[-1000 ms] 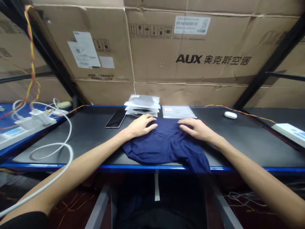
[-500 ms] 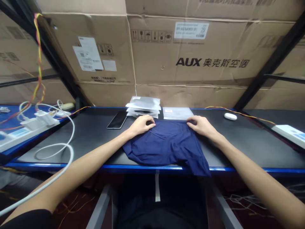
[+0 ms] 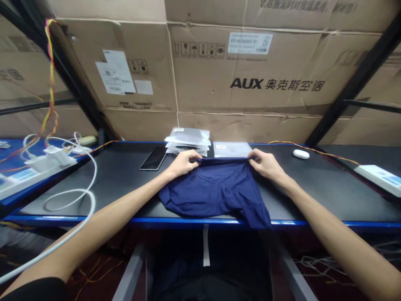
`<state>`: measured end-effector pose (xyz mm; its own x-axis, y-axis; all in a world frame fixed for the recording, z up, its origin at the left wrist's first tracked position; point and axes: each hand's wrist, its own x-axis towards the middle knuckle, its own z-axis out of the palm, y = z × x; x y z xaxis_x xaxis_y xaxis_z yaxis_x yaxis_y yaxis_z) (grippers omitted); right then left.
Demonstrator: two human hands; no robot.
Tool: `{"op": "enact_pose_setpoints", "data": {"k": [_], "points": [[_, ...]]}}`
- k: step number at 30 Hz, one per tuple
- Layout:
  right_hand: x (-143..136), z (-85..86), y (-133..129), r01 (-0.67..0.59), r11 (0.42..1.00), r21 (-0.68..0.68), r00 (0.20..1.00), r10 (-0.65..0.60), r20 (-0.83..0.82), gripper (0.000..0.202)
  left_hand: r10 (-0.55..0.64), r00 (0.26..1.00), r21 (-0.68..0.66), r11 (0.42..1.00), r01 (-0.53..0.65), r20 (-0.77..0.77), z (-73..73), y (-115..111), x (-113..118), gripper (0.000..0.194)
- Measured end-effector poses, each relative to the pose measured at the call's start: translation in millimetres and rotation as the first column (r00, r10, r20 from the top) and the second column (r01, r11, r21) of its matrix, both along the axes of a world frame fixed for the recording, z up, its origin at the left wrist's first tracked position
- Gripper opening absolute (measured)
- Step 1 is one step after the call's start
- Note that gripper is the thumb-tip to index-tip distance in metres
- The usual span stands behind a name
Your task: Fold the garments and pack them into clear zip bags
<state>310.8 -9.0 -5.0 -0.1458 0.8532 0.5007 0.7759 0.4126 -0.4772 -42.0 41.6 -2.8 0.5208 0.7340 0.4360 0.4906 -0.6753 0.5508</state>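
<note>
A dark blue cloth (image 3: 216,188) lies wrinkled on the black mat, its lower right corner hanging over the blue front edge. My left hand (image 3: 185,162) pinches its far left corner, and my right hand (image 3: 265,164) pinches the far right corner. Between them the far edge is pulled fairly straight. Just beyond the cloth are a stack of clear plastic packets (image 3: 188,140) and a flat packet with a small label (image 3: 232,149).
A phone (image 3: 153,159) lies left of the stack. A white oval case (image 3: 301,154) is at the right. Power strips (image 3: 380,177) (image 3: 28,177) sit at both sides. A white cable (image 3: 94,200) loops over my left forearm. Cardboard boxes (image 3: 203,92) stand behind the table.
Both hands have closed on the cloth's far corners, and its far edge is now lifted slightly and straighter. The cloth's hanging corner has shifted a little left.
</note>
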Motion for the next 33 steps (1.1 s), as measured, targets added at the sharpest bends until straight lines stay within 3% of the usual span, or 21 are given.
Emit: {"op": "enact_pose_setpoints", "data": {"k": [3, 5, 8, 11, 13, 15, 20, 23, 26, 29, 31, 33], "points": [[-3, 6.0, -8, -0.058, 0.992, 0.113, 0.997, 0.064, -0.05, 0.012, 0.009, 0.997, 0.026, 1.0, -0.011, 0.07, 7.2, -2, -2, 0.018], [-5, 11.3, -15, -0.145, 0.983, 0.114, 0.986, 0.154, -0.069, 0.01, -0.029, 0.996, 0.034, 0.999, 0.027, 0.081, 12.1, -4, -4, 0.018], [-7, 18.5, -26, -0.297, 0.952, -0.079, 0.953, 0.29, -0.082, 0.01, -0.164, 0.986, 0.047, 0.986, 0.163, 0.029, 17.9, -8, -8, 0.021], [-10, 22.0, -32, -0.394, 0.866, -0.309, 0.917, 0.392, -0.071, 0.016, -0.288, 0.95, 0.034, 0.955, 0.294, -0.124, 21.7, -12, -10, 0.035], [-10, 21.7, -33, -0.387, 0.845, -0.368, 0.915, 0.4, -0.044, 0.023, -0.325, 0.916, 0.026, 0.94, 0.34, -0.234, 23.4, -14, -12, 0.04], [-8, 19.8, -31, -0.346, 0.861, -0.372, 0.928, 0.373, 0.0, 0.027, -0.329, 0.893, 0.022, 0.936, 0.352, -0.307, 24.5, -15, -13, 0.043], [2, 13.5, -24, -0.273, 0.917, -0.289, 0.944, 0.314, 0.103, 0.03, -0.24, 0.877, 0.003, 0.964, 0.266, -0.415, 22.4, -13, -15, 0.048], [1, 14.0, -26, -0.265, 0.937, -0.226, 0.949, 0.295, 0.112, 0.028, -0.209, 0.893, 0.041, 0.969, 0.245, -0.399, 21.7, -13, -14, 0.043], [-5, 21.7, -36, -0.285, 0.942, -0.179, 0.954, 0.296, 0.041, 0.026, -0.239, 0.927, 0.051, 0.963, 0.264, -0.289, 28.0, -19, -15, 0.03], [-10, 33.6, -51, -0.334, 0.895, -0.295, 0.937, 0.348, -0.004, 0.028, -0.354, 0.905, -0.182, 0.931, 0.317, -0.238, 39.8, -28, -20, 0.022], [-10, 39.8, -60, -0.393, 0.81, -0.435, 0.903, 0.429, -0.017, 0.033, -0.455, 0.849, -0.408, 0.852, 0.328, -0.267, 47.3, -34, -24, 0.026], [-8, 42.5, -67, -0.462, 0.721, -0.517, 0.851, 0.524, -0.031, 0.036, -0.539, 0.791, -0.536, 0.776, 0.332, -0.29, 52.6, -40, -28, 0.029]]}}
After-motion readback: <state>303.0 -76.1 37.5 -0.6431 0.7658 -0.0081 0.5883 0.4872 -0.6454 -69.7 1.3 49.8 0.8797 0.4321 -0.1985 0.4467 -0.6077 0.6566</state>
